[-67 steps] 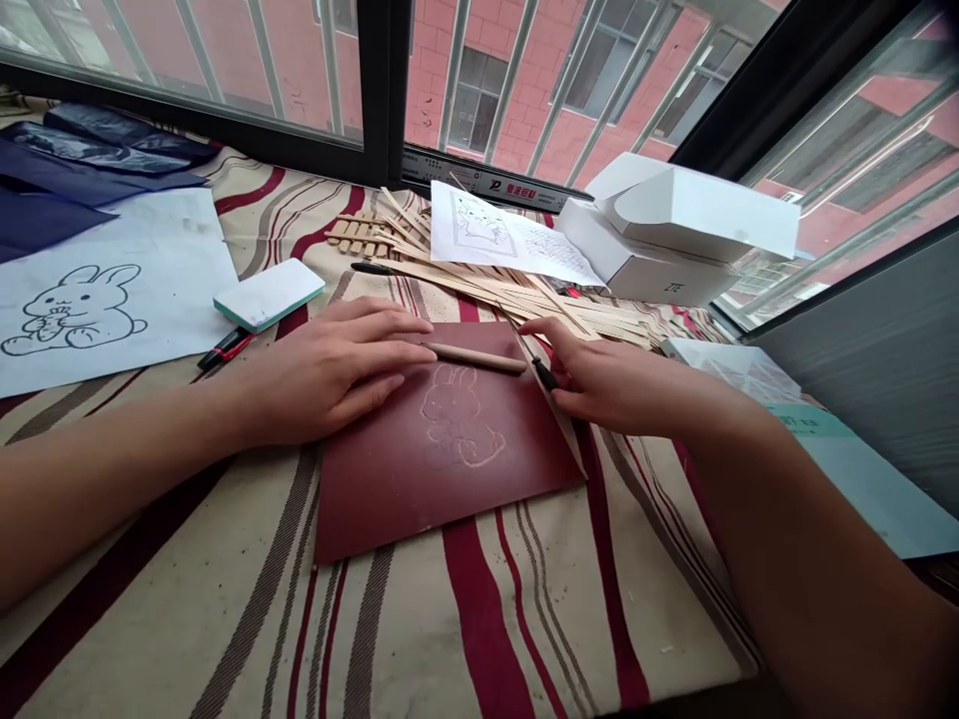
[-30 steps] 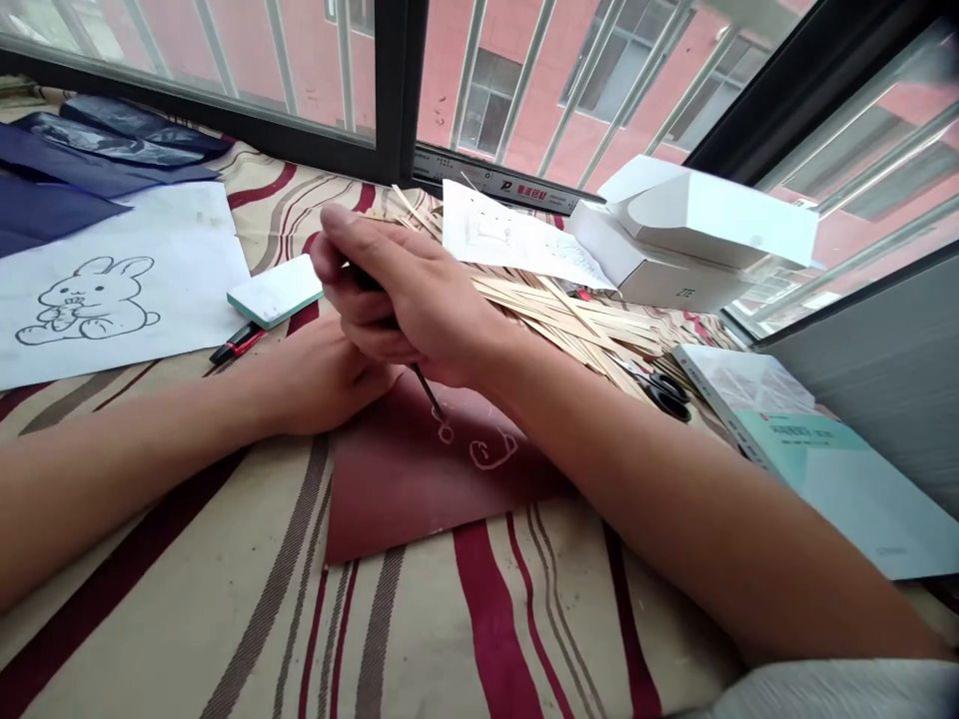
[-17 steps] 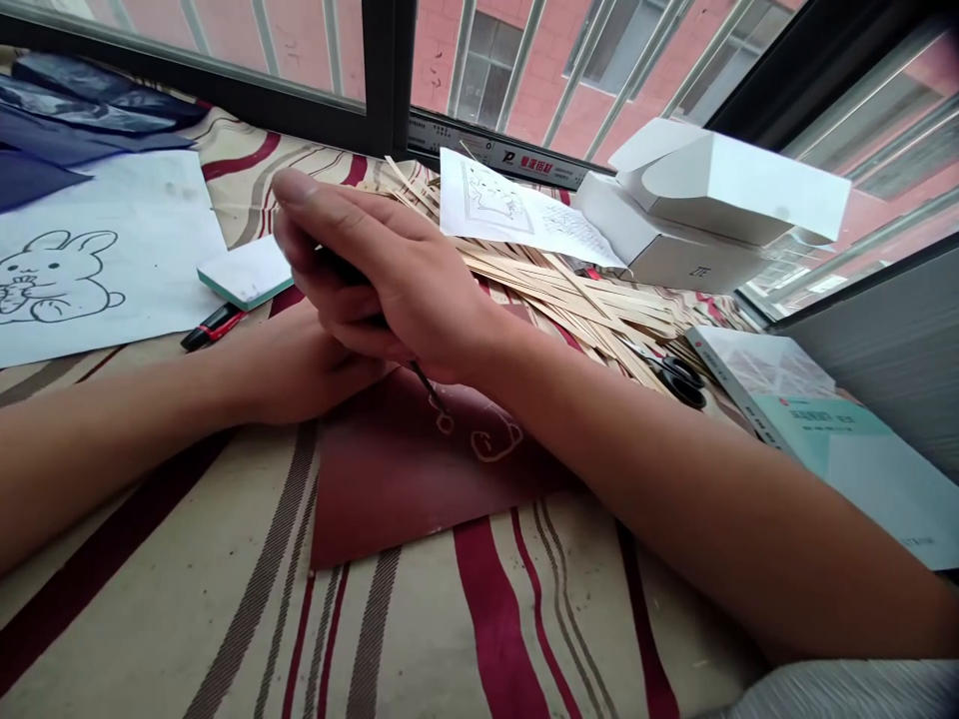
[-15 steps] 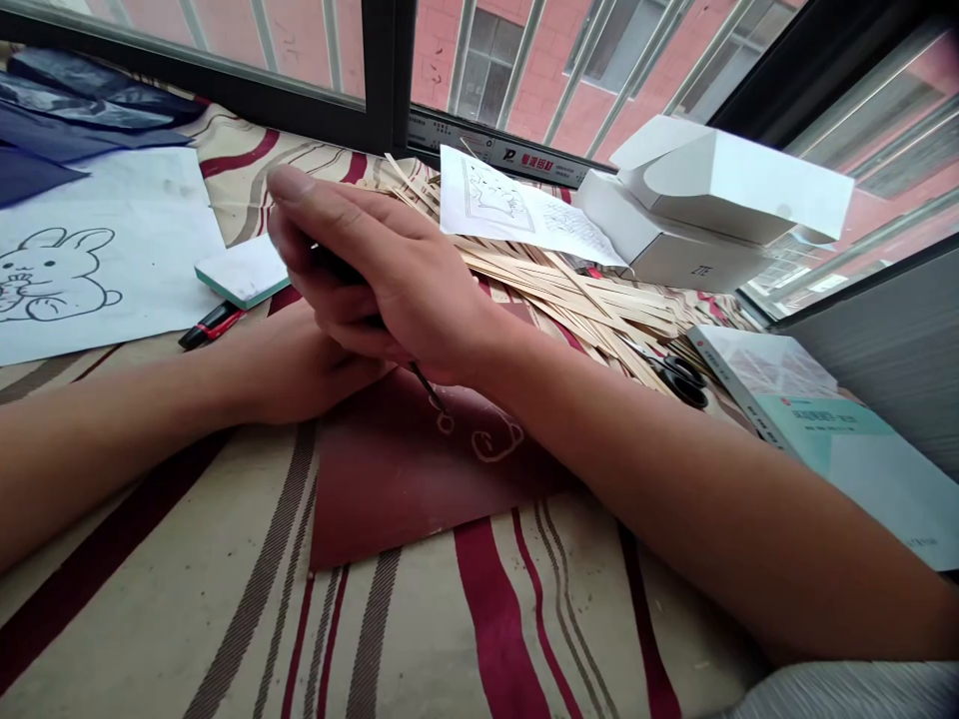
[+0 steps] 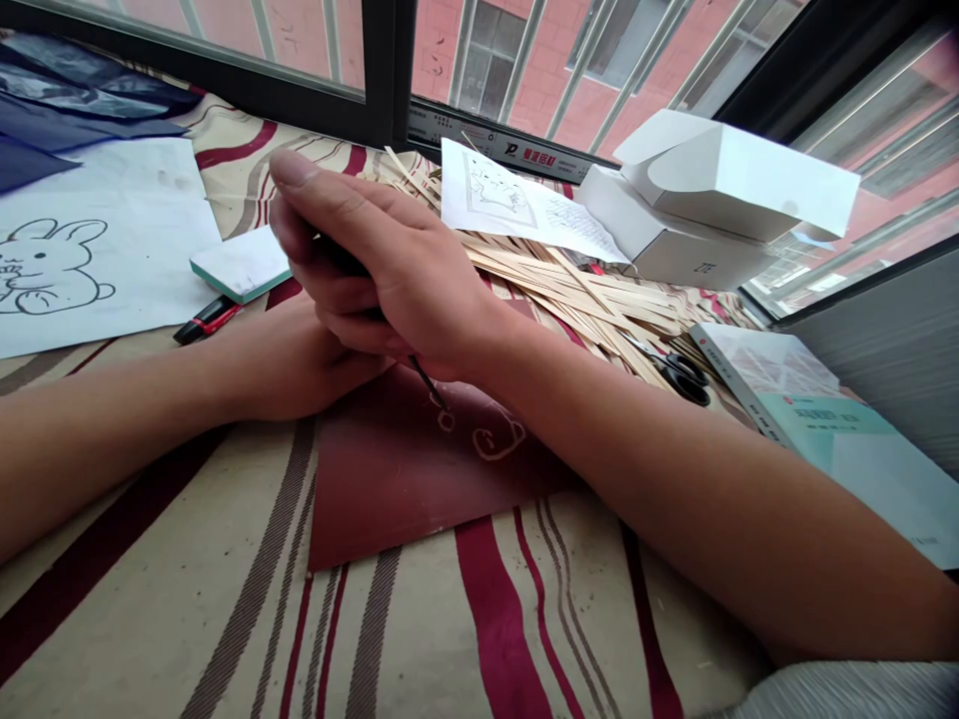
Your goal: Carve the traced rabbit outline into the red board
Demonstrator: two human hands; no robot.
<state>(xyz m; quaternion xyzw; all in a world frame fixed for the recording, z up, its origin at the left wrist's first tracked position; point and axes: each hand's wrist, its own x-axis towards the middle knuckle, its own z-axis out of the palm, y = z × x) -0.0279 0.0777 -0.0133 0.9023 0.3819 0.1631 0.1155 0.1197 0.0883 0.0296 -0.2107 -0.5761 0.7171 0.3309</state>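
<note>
The bare right hand hides most of the dark-handled carving tool from us, and the fingers of the bare left hand too. We cannot tell whether the tool's thin metal tip touches the flat maroon board. Left of the hands, the picture's edge cuts off the black-outlined rabbit drawing on white paper.

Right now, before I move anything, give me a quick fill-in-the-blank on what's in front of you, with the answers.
The right hand grips a dark-handled tool, its thin tip at the ____ board. The left hand lies ____ the right hand. The white box is printed ____. The white paper shows a rabbit drawn in ____ lines.

Missing words: dark red; under; ZTE; black.
</note>
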